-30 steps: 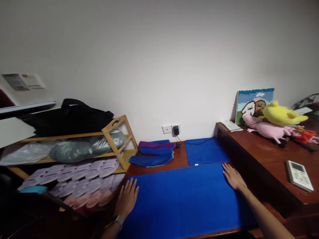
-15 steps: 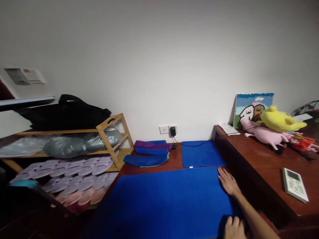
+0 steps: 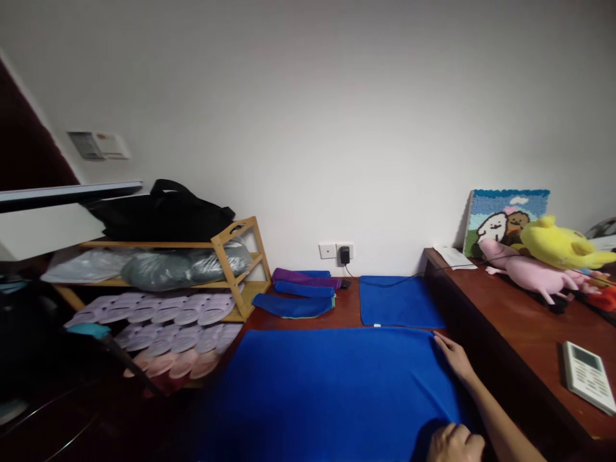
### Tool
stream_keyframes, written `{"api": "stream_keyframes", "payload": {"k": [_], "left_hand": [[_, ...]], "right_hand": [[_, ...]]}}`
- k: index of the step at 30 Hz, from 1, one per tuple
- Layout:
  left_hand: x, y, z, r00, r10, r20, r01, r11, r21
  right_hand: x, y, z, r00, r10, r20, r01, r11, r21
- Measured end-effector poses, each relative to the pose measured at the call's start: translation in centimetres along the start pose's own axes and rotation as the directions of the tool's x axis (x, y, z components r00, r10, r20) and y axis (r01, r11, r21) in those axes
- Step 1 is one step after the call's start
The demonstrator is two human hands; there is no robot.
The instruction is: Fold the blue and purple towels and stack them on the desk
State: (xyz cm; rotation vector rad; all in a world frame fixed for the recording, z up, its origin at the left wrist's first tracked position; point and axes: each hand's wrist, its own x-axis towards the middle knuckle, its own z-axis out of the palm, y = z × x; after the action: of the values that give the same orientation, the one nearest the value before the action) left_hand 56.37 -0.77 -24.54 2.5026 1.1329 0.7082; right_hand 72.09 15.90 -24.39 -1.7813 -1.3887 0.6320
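Observation:
A large blue towel lies spread over the reddish-brown wooden surface, with slanting creases along its right side. My right hand is at its far right corner, fingers closed on the edge there. Lower down, at the bottom of the view, my left hand is curled with its fingers gripping the towel near its right edge; the fingertips are hidden. Just beyond the far edge lies a smaller blue towel, flat, with a white tag. Left of that are folded blue cloths and a folded purple cloth.
On the left stands a wooden rack with rows of slippers and a black bag on top. A raised wooden ledge on the right bears plush toys and a white remote. A plugged-in adapter trails a black cord.
My right hand has gone from lying flat with fingers spread to closing on the towel's corner. Creases have appeared on the towel's right side. The view has turned slightly left.

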Motion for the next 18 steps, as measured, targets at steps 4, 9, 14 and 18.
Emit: {"api": "stream_keyframes", "payload": {"k": [4, 9, 14, 18], "left_hand": [[-0.6, -0.4, -3.1, 0.985, -0.170, 0.023, 0.172, 0.979, -0.111], [-3.2, -3.9, -9.5, 0.942, -0.335, 0.034, 0.332, 0.909, -0.252], [-9.4, -10.3, -19.1, 0.881, -0.473, -0.007, 0.416, 0.782, -0.464], [-16.9, -15.2, -26.6, 0.776, -0.631, 0.010, 0.469, 0.565, -0.679]], "right_hand": [[-0.3, -3.0, 0.8, 0.989, 0.050, -0.139, -0.041, 0.997, 0.066], [-0.3, -9.3, 2.2, 0.996, -0.038, -0.085, 0.045, 0.995, 0.086], [-0.2, -18.1, 5.3, 0.977, -0.194, 0.082, 0.182, 0.974, 0.136], [-1.1, -26.2, 11.5, 0.914, -0.342, 0.219, 0.300, 0.932, 0.204]]}}
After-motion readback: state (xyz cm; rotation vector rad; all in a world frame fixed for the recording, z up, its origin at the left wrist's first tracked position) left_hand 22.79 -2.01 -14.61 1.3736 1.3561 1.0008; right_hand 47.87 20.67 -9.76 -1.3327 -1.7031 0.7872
